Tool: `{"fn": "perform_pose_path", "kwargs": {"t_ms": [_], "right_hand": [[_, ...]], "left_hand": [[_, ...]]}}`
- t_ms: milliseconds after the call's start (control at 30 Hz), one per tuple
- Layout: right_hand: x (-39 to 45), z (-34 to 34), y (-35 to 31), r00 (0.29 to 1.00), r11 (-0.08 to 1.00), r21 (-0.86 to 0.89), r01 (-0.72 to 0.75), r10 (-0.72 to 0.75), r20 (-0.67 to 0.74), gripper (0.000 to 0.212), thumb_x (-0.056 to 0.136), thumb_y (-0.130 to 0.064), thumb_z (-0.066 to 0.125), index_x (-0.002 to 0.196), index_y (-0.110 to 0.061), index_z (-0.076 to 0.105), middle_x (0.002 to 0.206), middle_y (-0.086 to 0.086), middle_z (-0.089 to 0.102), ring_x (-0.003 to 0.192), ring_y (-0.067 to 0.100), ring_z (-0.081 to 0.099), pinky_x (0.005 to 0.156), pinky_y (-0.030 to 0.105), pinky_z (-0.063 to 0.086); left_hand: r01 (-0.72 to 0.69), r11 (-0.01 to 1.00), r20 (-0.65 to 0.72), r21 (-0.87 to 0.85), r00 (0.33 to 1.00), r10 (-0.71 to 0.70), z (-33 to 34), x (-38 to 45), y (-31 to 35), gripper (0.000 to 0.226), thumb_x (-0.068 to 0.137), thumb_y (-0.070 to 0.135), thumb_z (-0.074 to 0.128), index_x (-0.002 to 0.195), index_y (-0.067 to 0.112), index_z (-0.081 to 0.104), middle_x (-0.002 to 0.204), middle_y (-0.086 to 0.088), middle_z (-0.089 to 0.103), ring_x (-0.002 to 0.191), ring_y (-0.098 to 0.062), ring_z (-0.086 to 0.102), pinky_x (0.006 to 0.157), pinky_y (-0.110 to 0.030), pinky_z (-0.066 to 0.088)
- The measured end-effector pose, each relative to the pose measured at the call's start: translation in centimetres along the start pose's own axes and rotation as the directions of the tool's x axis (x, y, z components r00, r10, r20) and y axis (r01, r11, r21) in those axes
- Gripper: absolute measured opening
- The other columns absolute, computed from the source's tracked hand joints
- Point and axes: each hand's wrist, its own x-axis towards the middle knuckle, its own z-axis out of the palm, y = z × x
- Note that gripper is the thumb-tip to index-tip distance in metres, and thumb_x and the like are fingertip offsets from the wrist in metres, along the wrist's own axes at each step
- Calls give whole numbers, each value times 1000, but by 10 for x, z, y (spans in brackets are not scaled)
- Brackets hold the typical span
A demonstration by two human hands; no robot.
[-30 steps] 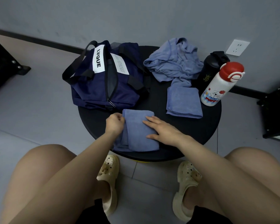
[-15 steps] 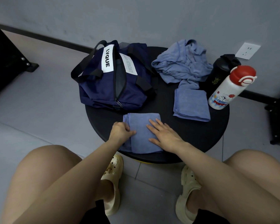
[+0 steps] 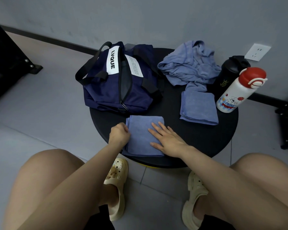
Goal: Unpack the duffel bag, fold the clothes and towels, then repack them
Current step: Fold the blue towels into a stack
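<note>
Right hand point(image 3: 169, 141) lies flat, fingers spread, on the folded towel point(image 3: 142, 136) at the table point(image 3: 198, 138) front edge; left hand point(image 3: 119, 134) is curled, pinching its left edge. Behind sits the unzipped duffel bag point(image 3: 118, 83).

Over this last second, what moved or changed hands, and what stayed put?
The left hand slid down the near towel's left edge, still gripping it. The right hand stayed flat on the towel. The duffel bag, second folded towel, crumpled cloth and both bottles are unchanged.
</note>
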Motion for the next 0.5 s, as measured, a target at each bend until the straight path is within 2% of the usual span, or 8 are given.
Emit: {"fn": "perform_pose_path", "kwargs": {"t_ms": [133,233,333,367,400,433,467,500], "right_hand": [[3,1,-3,1000,1000,-30,3,-2,16,66,99,-55,24,152,-29,-5,158,-6,-20,144,15,-22,118,39,-8],[4,-1,-7,998,999,-41,19,-21,-52,64,100,-53,22,152,-27,-3,159,-5,-16,145,14,-19,117,36,-11],[5,-1,-7,995,996,-86,37,-45,-85,61,101,-50,20,152,-26,-3,159,-5,-14,145,14,-19,116,34,-12],[4,0,-7,995,995,-96,41,-49,-81,61,101,-49,20,152,-25,-3,159,-5,-14,145,14,-18,116,34,-12],[5,1,-7,996,994,-101,41,-49,-76,61,101,-49,20,152,-25,-4,159,-4,-14,145,14,-18,116,34,-12],[5,3,-6,996,994,-104,38,-46,-74,62,101,-50,19,152,-24,-4,159,-4,-14,145,14,-18,116,34,-11],[6,5,-6,996,994,-109,33,-41,-78,63,101,-51,18,152,-23,-5,159,-4,-15,145,13,-19,117,34,-11],[7,6,-5,996,993,-117,27,-37,-85,65,99,-55,14,152,-22,-5,159,-3,-15,144,13,-20,117,35,-11]], "left_hand": [[-16,998,-32,62,999,18,1,-1,0,6,91,9,46,89,10,53,98,-13,58,91,-31,57,74,-33,47],[-58,989,-68,136,995,67,4,0,-1,14,92,10,47,102,2,54,115,-17,50,100,-35,53,87,-41,46],[-99,974,-92,205,988,120,7,-4,-4,22,92,10,48,113,3,48,126,-15,40,109,-35,48,88,-43,45],[-168,943,-125,286,969,211,7,-6,-5,27,93,11,48,119,5,47,129,-14,40,115,-33,45,87,-42,46],[-293,870,-142,397,917,373,9,-8,-5,32,92,10,49,123,5,48,131,-13,43,120,-32,45,86,-43,49],[-431,765,-109,477,835,539,11,-9,-6,34,90,9,50,124,4,52,132,-13,48,123,-32,47,86,-43,51],[-541,658,-33,524,759,650,14,-10,-6,38,90,12,48,127,3,53,135,-14,51,126,-32,48,91,-44,51],[-585,569,96,578,741,665,16,-10,-7,47,93,23,38,135,4,47,145,-13,43,134,-30,41,103,-43,43]]}}
